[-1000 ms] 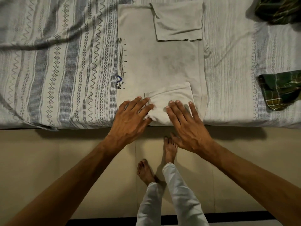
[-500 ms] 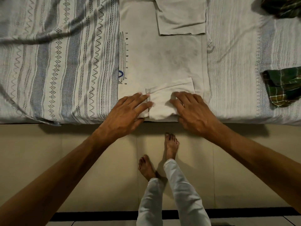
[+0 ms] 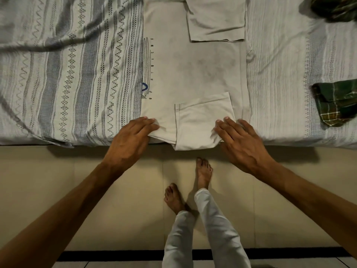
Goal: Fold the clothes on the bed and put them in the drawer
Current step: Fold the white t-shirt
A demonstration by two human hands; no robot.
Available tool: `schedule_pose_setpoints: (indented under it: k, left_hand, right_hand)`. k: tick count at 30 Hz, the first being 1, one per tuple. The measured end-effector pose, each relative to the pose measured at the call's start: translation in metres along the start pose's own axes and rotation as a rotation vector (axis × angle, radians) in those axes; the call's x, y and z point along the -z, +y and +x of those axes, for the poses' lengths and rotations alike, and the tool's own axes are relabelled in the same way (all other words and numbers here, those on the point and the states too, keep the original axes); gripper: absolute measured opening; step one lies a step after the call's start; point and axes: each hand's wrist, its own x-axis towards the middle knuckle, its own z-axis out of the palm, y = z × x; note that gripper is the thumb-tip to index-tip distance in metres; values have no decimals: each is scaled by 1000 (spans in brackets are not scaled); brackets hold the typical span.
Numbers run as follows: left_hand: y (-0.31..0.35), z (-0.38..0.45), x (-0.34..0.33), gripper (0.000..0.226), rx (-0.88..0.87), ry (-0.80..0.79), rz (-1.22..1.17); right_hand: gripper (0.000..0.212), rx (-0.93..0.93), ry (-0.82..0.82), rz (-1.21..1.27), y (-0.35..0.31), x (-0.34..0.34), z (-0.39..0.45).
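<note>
I see left hand [image 3: 133, 136] pinching shirt [image 3: 195, 70] hem, right hand [image 3: 238, 140] flat (fingers straight); plaid clothes [image 3: 336, 103] at 3 o'clock unfolded, drawer unseen.

Bare forearms, bare feet, white trousers [image 3: 204, 238].

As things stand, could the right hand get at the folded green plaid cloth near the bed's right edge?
Probably yes. The right hand rests on the white T-shirt's near edge, and only bare bedsheet lies between it and the green plaid cloth. Nothing blocks a sideways reach, though it would have to leave the shirt.
</note>
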Motion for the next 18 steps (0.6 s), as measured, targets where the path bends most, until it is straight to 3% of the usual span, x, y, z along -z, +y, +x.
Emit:
schedule_pose_setpoints:
  k: [7, 12, 14, 18]
  left_hand:
    - [1, 6, 20, 29, 34, -45, -130]
    - [-1, 12, 28, 35, 104, -62, -193]
    - [-1, 12, 29, 39, 95, -70, -200]
    - [-4, 12, 31, 38, 111, -28, -262]
  right_hand:
    - [72, -60, -5, 171, -12, 11, 5]
    - [98, 51, -111, 51, -60, -2, 28]
    - [89, -5, -107, -2, -78, -9, 43]
    - [60, -101, 49, 9, -85, -8, 62]
